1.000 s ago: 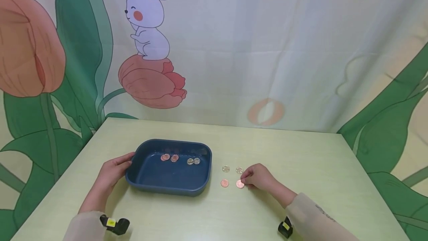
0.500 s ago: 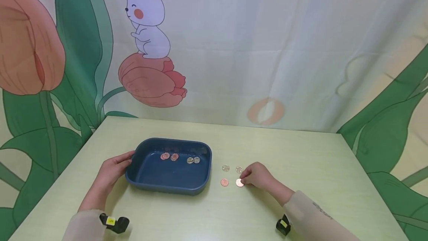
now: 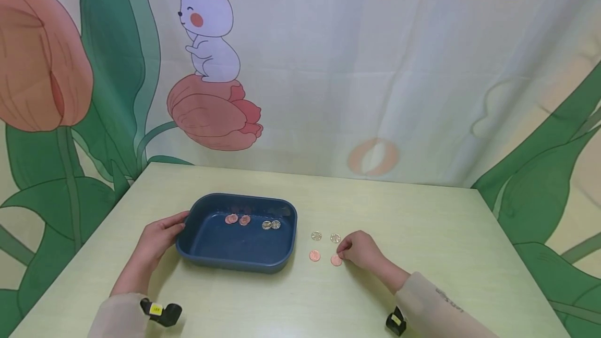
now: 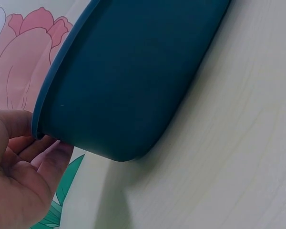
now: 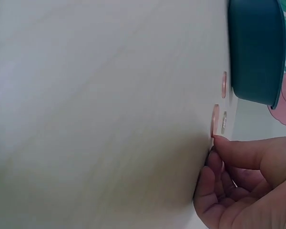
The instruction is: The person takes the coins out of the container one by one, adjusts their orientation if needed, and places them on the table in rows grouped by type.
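A dark blue tray [image 3: 237, 246] stands left of the middle of the table. My left hand [image 3: 161, 236] grips its left end, with the thumb at the rim and fingers beneath it in the left wrist view. Inside lie several coins, copper-coloured ones [image 3: 244, 220] beside pale gold ones [image 3: 275, 225]. To the right of the tray, my right hand [image 3: 363, 252] pinches the right edge of a copper coin [image 3: 336, 260] at the table surface. Close by lie another copper coin [image 3: 314, 255] and two pale gold coins [image 3: 316, 236], the second gold coin [image 3: 335, 238] nearest my fingers.
The light wooden table [image 3: 422, 223] ends at the back against a printed curtain [image 3: 305, 67] with a rabbit and tulips. Black wrist devices, such as the left wrist camera [image 3: 161, 313], hang below both sleeves.
The copper coin under my right fingers has shifted slightly toward me, and its bright glint from half a second ago is gone. My left hand and the tray keep their places.
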`<state>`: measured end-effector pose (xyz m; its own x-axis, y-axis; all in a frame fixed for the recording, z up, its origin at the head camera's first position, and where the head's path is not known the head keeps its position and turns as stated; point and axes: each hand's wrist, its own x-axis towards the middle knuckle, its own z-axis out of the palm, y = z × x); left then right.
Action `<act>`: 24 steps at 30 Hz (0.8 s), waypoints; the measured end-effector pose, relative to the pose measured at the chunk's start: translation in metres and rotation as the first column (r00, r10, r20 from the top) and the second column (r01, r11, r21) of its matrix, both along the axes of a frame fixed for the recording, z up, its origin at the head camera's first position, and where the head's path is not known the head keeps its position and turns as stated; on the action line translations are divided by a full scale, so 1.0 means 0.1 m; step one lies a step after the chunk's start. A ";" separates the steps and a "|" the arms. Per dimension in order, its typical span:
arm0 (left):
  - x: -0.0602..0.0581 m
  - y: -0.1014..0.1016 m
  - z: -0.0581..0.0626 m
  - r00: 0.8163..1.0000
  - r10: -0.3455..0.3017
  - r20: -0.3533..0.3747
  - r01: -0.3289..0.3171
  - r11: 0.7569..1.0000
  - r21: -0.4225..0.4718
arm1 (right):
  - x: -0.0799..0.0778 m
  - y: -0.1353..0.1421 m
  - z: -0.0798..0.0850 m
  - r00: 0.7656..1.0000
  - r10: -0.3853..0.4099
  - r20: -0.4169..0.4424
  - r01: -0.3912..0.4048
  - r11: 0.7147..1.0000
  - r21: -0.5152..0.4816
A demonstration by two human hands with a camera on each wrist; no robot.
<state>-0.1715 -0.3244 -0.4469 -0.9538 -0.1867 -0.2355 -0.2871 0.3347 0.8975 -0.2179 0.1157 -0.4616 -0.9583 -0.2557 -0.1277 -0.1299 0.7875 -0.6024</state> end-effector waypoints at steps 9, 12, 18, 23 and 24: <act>0.00 -0.02 -0.02 1.000 -0.010 0.001 0.010 1.000 -0.007 | 0.00 -0.01 -0.02 0.999 -0.001 -0.039 0.001 1.000 -0.005; 0.00 -0.01 -0.02 1.000 -0.007 0.002 0.007 1.000 -0.003 | -0.01 -0.01 -0.03 0.999 -0.012 -0.045 0.011 1.000 -0.007; -0.01 -0.01 -0.02 1.000 -0.009 0.002 0.009 1.000 0.011 | -0.01 0.00 -0.03 1.000 -0.018 -0.020 0.018 1.000 -0.017; 0.00 -0.01 -0.01 1.000 -0.005 0.000 0.005 1.000 0.018 | -0.01 0.01 -0.01 1.000 -0.015 -0.022 0.014 1.000 -0.012; 0.00 0.00 0.00 1.000 -0.001 0.000 0.001 1.000 0.016 | -0.01 0.01 -0.01 1.000 -0.011 -0.023 0.010 1.000 -0.010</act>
<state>-0.1715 -0.3246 -0.4473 -0.9540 -0.1814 -0.2387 -0.2868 0.3203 0.9028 -0.2186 0.1164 -0.4623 -0.9635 -0.2469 -0.1033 -0.1354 0.7827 -0.6075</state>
